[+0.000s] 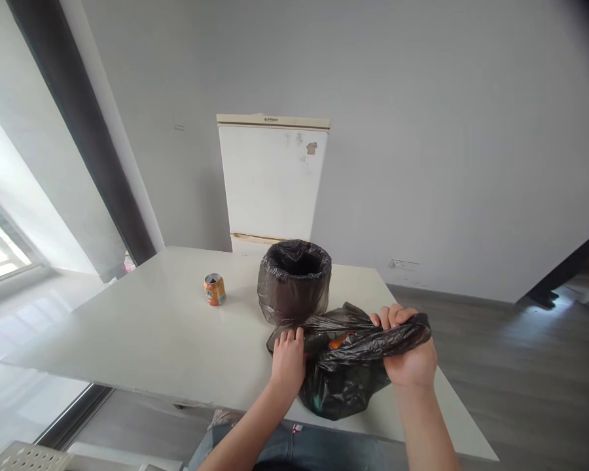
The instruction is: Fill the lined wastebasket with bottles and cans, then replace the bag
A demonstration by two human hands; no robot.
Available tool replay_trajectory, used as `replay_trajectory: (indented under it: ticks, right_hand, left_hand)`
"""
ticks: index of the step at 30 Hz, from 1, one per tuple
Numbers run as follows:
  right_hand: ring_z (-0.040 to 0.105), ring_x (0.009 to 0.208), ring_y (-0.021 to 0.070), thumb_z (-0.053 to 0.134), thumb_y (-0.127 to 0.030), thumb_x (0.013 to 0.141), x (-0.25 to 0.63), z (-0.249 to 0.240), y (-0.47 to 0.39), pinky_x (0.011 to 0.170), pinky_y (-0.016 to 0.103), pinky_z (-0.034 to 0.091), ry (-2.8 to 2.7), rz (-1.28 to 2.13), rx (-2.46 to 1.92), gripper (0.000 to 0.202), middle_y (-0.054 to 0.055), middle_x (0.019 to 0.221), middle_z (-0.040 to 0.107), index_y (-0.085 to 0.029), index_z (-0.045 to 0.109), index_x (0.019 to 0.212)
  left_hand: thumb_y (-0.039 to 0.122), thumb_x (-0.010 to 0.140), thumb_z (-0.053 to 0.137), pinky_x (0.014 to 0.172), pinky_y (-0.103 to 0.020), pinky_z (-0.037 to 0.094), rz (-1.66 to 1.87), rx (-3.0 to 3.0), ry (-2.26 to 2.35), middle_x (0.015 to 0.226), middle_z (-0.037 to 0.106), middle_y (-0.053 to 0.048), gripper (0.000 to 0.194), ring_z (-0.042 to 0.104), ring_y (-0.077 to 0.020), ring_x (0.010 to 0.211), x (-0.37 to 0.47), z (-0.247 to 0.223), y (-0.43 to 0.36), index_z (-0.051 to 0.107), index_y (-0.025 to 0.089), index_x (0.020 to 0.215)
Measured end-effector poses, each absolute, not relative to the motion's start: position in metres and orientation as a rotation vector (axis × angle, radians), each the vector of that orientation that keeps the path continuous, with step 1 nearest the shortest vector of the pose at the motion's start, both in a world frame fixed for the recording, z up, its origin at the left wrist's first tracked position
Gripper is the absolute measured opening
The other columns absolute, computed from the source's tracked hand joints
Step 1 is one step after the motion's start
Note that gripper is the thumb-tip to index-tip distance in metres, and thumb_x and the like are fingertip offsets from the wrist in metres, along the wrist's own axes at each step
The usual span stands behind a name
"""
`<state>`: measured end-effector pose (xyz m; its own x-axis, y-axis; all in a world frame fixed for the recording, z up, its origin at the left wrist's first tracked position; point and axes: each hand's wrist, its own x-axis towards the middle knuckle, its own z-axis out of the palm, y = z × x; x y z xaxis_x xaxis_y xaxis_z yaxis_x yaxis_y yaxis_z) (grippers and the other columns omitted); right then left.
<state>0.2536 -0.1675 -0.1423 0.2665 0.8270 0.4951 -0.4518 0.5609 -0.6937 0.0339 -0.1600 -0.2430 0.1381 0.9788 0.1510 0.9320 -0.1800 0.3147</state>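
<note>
A filled black plastic bag (341,392) rests near the front edge of the white table (177,347), with something orange and something green showing inside it. My right hand (412,353) is closed round the gathered, twisted rim of the bag at its right end. At the bag's left side, my left hand (288,360) has its fingers curled onto the plastic. Just behind the bag stands a bin (294,288) lined with another black bag, its mouth open upward. An orange can (214,290) stands upright to the left of the bin.
Behind the table a white refrigerator (272,180) stands against the grey wall. A white perforated object (29,458) shows at the bottom left corner. The table's right edge drops to a dark wood floor (495,353).
</note>
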Motion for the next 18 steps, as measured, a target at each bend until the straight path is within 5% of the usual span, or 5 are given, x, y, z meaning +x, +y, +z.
replay_trajectory:
  ticks: [8,18]
  right_hand:
    - [0.036,0.063,0.0138,0.064,-0.033,0.089,0.259,-0.147,-0.167,0.065,0.033,0.042,-0.896,0.924,-0.473,0.020,-0.002,0.068,0.037,-0.022,0.061,0.073]
    - [0.040,0.061,0.0122,0.067,-0.029,0.085,0.271,-0.153,-0.161,0.065,0.031,0.043,-0.841,0.845,-0.478,0.018,-0.002,0.067,0.041,-0.021,0.059,0.071]
  left_hand:
    - [0.021,0.103,0.048,0.098,-0.044,0.050,0.915,2.274,1.732,0.125,0.069,-0.012,0.037,0.063,-0.0293,0.117,0.017,-0.229,-0.179,0.057,0.020,0.139]
    - [0.023,0.101,0.060,0.096,-0.037,0.054,1.636,2.211,1.451,0.119,0.066,-0.010,0.028,0.064,-0.0236,0.109,-0.006,-0.203,-0.202,0.063,0.026,0.129]
